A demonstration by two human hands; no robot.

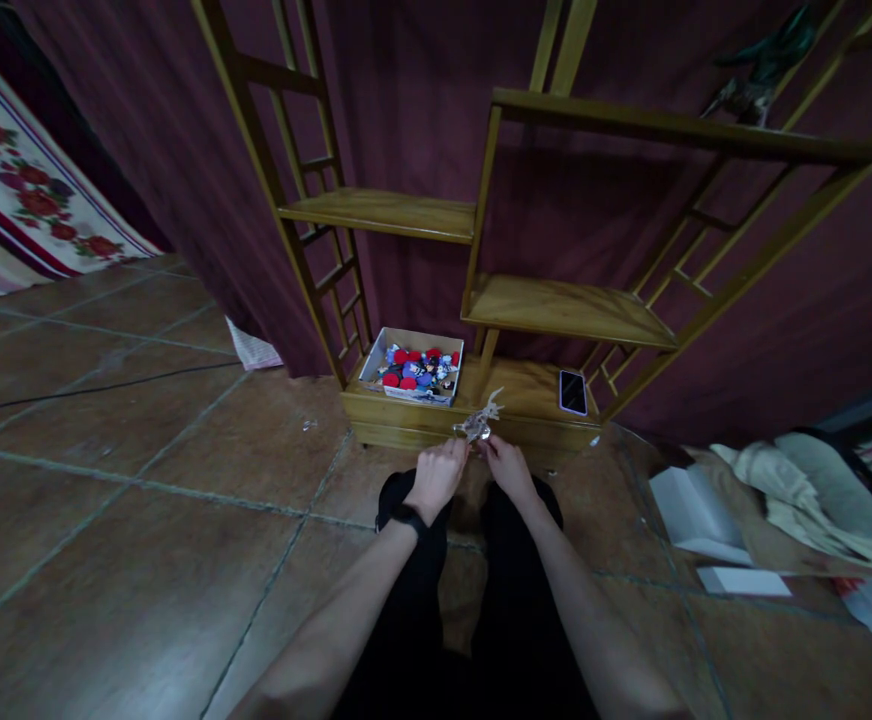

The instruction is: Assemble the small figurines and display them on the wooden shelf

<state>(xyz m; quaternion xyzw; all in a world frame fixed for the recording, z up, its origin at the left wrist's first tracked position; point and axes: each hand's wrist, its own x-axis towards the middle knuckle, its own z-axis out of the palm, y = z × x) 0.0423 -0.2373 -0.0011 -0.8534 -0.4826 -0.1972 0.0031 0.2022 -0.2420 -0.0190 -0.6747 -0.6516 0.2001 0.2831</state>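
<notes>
Between my hands, above the front edge of the low wooden shelf, is a small pale ornament (479,421) with thin branching tips and a shiny, clear-looking part. Its exact kind is too small to make out. My left hand (440,478), a dark band at its wrist, is closed with its fingers at the ornament's lower left. Opposite it, my right hand (509,468) pinches the lower right side; the fingertips are partly hidden. Just beyond, on the bottom shelf (522,385), an open cardboard box (376,362) contains several small figures coloured red, blue and white.
A phone (572,392) lies on the bottom shelf at right. Higher boards (571,308) of the wooden rack jut out above it. A dark green statue (770,60) stands top right. White boxes (695,510) and cloth (803,500) lie on the floor; a black cable (98,390) crosses the tiles.
</notes>
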